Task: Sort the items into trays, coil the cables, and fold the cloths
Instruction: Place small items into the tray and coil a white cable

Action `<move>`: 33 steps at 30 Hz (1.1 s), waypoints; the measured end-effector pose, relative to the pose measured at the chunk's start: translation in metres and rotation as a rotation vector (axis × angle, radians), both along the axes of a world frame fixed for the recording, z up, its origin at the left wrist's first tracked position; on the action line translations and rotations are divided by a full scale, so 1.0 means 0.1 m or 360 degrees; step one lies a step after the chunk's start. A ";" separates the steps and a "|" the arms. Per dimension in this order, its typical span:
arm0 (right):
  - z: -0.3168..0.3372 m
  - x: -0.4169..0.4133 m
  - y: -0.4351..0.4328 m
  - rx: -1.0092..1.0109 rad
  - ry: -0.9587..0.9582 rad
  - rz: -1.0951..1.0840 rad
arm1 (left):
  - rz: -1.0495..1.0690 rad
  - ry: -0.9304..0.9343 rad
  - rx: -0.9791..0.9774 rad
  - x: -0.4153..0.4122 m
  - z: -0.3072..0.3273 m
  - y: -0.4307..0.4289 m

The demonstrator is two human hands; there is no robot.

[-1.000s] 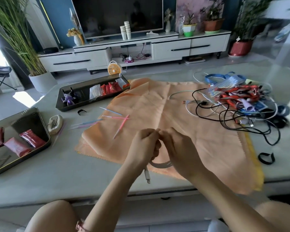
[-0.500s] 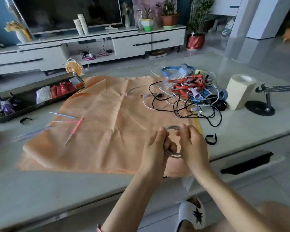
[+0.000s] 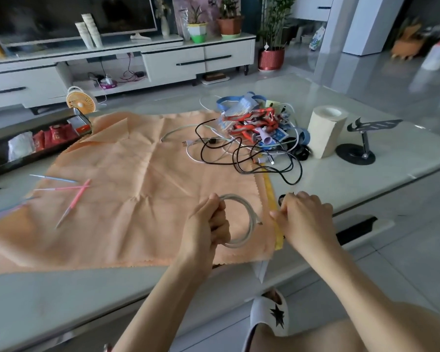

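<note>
Away from the coil since half a second ago, the right hand (image 3: 305, 219) now sits further right near the tabletop's (image 3: 353, 179) near edge, and only the left hand (image 3: 208, 224) keeps the cable (image 3: 250, 217), which both hands held then. The cable is smooth, grey-white and wound into a round ring of a few turns, with a plug end jutting at its right side.

It hangs over the near right corner of a creased orange cloth (image 3: 137, 199) with a zigzag-cut hem. A yellow cloth (image 3: 271, 191) shows as a narrow strip along that cloth's right side. The left grip is clamped round the ring's left arc, fingers curled through it.

The right grip is curled, knuckles up, its fingertips at a small black strap loop (image 3: 280, 199) just beside the yellow strip; whether it pinches the loop I cannot tell. A tangle of black and white cables and lanyards (image 3: 252, 138) lies toward the glossy pale tabletop's far right.
</note>
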State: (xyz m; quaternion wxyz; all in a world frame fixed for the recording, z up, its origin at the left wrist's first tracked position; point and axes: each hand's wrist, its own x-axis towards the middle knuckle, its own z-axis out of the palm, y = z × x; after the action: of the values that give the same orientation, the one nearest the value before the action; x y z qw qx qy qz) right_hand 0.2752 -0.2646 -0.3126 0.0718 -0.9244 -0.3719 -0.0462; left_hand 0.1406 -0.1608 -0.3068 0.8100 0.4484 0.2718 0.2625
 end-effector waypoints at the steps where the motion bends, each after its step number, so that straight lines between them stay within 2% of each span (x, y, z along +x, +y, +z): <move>1: -0.01 0.00 0.00 -0.0001 -0.0011 0.0037 | 0.0003 0.0015 -0.0010 -0.02 0.00 0.00; 6: -0.05 0.00 -0.01 0.0241 -0.0024 0.0047 | 0.0040 0.0091 -0.0022 -0.24 -0.02 0.07; 10: -0.07 0.02 0.06 -0.0009 -0.0143 -0.0147 | 0.0045 0.0117 -0.0024 -0.48 -0.03 0.19; 12: -0.05 0.02 0.12 -0.0046 -0.0178 -0.0107 | 0.0041 0.0088 -0.0067 -0.59 -0.02 0.26; 13: -0.02 0.00 0.14 0.0033 -0.0175 -0.0040 | 0.0038 0.0078 -0.0083 -0.64 -0.01 0.28; 15: 0.03 -0.11 0.20 0.0447 -0.0106 0.0215 | 0.0031 0.0074 -0.0082 -0.73 -0.01 0.34; 17: 0.12 -0.31 0.28 0.0882 0.0120 0.0518 | 0.0034 0.0097 -0.0058 -0.83 -0.01 0.37; 19: 0.25 -0.55 0.38 0.1144 0.0465 0.0766 | 0.0071 0.0106 -0.0041 -0.92 -0.02 0.40; 22: 0.42 -0.90 0.58 0.1255 0.1082 0.0939 | 0.0164 0.0065 -0.0014 -1.07 -0.02 0.42; 26: 0.43 -1.32 0.79 0.1329 0.1900 0.0785 | 0.0303 0.0088 0.0080 -1.22 -0.02 0.42; 28: 0.41 -1.53 0.87 0.1296 0.2062 0.0762 | 0.0413 0.0107 0.0211 -1.29 -0.01 0.45; 33: 0.35 -1.82 0.93 0.1243 0.2001 0.0771 | 0.0527 0.0164 0.0392 -1.33 0.04 0.46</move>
State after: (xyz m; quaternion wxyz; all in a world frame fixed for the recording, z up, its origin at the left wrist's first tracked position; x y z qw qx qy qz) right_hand 0.0928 -0.1721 -0.2773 0.5975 -0.5777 -0.4096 0.3761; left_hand 0.0077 -0.1143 -0.3031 0.6800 0.5060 0.3488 0.3999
